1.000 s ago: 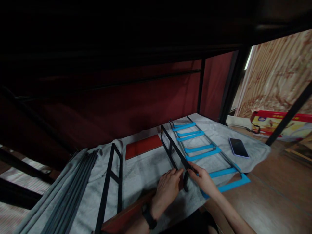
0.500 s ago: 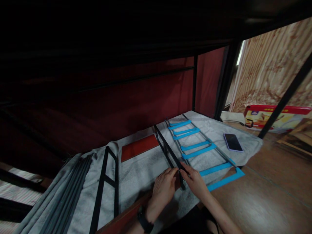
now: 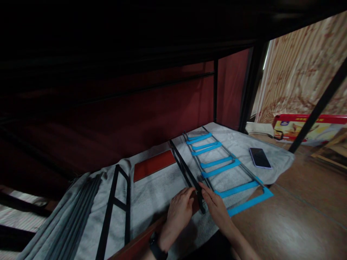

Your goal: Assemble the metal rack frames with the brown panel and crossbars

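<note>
A slim black metal side frame (image 3: 185,165) stands on the grey cloth, running from the back towards me. Near its front end my left hand (image 3: 180,208) has its fingers curled, the tips pressed to the frame's left side. My right hand (image 3: 215,207) pinches the same end from the right, thumb and forefinger close together. Under my left wrist, a reddish-brown board (image 3: 141,236) reaches towards that frame end. Whether a small part sits between the fingertips is hidden. A second black frame (image 3: 114,202) stands farther left.
An orange-red board (image 3: 154,167) lies at the back. Blue brackets with grey rods (image 3: 221,162) are laid out on the right, beside a phone (image 3: 259,157). Several grey tubes (image 3: 73,220) lie at left. Dark bars hang overhead; a black post (image 3: 317,108) slants at right.
My right fingertips have shifted slightly down along the frame's front end. The frame leans a little differently, showing a gap between its bars. My left hand stays nearly in place.
</note>
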{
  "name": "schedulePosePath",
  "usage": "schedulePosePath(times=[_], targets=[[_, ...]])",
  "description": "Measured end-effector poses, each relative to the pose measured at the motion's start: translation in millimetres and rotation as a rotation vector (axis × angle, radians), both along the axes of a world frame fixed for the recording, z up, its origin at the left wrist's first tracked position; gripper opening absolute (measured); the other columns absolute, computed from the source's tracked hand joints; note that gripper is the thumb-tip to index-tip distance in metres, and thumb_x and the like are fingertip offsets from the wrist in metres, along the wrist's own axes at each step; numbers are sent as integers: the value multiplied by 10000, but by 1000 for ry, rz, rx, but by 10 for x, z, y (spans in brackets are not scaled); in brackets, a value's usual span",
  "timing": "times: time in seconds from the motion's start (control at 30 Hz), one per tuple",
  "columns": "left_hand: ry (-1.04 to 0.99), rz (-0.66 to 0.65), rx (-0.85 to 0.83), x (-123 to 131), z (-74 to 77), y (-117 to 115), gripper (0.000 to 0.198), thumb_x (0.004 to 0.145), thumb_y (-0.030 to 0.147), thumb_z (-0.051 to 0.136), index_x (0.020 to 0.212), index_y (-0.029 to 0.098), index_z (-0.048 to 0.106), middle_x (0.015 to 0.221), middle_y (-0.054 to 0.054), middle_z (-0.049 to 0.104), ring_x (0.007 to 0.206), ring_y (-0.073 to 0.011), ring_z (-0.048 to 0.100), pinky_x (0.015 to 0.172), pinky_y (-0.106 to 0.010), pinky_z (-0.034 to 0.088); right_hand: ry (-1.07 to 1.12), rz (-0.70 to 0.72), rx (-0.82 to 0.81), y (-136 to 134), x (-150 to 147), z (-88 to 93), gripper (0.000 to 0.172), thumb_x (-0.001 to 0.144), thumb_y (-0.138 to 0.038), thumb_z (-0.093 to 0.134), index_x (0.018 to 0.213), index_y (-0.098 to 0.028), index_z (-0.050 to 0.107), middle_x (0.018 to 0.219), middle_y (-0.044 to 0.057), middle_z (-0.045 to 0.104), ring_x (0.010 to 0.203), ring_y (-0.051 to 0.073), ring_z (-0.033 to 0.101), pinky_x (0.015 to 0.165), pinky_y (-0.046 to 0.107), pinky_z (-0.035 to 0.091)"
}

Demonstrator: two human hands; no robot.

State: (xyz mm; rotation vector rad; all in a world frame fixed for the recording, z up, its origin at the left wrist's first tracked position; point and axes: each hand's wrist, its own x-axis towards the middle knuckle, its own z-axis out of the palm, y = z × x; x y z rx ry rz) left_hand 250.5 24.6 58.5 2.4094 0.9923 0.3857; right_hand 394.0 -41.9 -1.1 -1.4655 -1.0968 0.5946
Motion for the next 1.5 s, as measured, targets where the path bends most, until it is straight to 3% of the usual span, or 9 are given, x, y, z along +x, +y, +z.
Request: schedulePosePath(times=[0.13,0.27,0.37,0.47,0.6,0.8,1.03,1.27,1.5], targets=[[-1,-23,-12,16,16,4,372,873,131,437,1189,249,594,1204,-23,652,1095,-165,596,981,-304,444,148,-22,6,44,47,-35,432,913,-525,431,1176,-248,633,1195,68,663,1138,237,590,1012,413,445],[13,-1,-36,6,7,-7,369,865,132,448,1190,259,571,1198,-20,654,1091,-171,599,968,-306,447,353,-5,19,125,78,-43,411,819,-597,544,973,-230,644,881,45,679,834,217,636,760,356,531],[50,48,-55,-1,4,-19,463,873,150,440,1322,266,449,1141,-23,676,1034,-180,627,902,-312,478,485,37,13,148,78,-12,383,741,-596,645,844,-227,620,749,7,630,730,187,605,666,312,511],[57,30,-23,7,5,-26,576,877,138,428,1428,280,335,1249,-32,635,1091,-181,609,941,-323,466,581,64,-14,140,90,5,377,688,-571,711,763,-218,602,710,-16,603,683,156,574,644,285,483],[52,-80,37,38,12,-16,566,869,84,397,1383,316,445,1318,-5,593,1164,-162,563,1020,-326,430,601,70,13,129,132,3,363,666,-533,752,758,-207,623,691,-26,584,667,131,535,651,264,453],[28,-106,11,57,30,10,533,861,91,425,1352,285,496,1315,-11,600,1173,-157,562,1045,-324,429,687,117,-19,154,141,64,433,648,-603,732,739,-197,611,635,-23,549,594,127,503,591,272,438],[-14,-110,-19,31,7,27,558,869,108,430,1403,268,439,1379,-10,558,1234,-154,531,1088,-327,399,437,23,-31,260,133,-95,494,695,-668,649,622,-218,458,525,-69,421,514,100,396,511,247,355],[-13,-110,-11,24,28,11,549,883,116,420,1409,271,434,1377,-2,561,1232,-142,533,1084,-310,399,389,68,-1,201,185,-52,428,793,-644,544,852,-225,603,642,-22,551,625,157,524,608,286,425],[8,-112,13,25,4,23,538,888,121,417,1412,242,439,1364,-35,571,1217,-162,545,1068,-335,417,181,50,-106,227,201,-48,485,818,-663,496,610,-224,490,512,-38,473,510,129,450,527,269,354]])
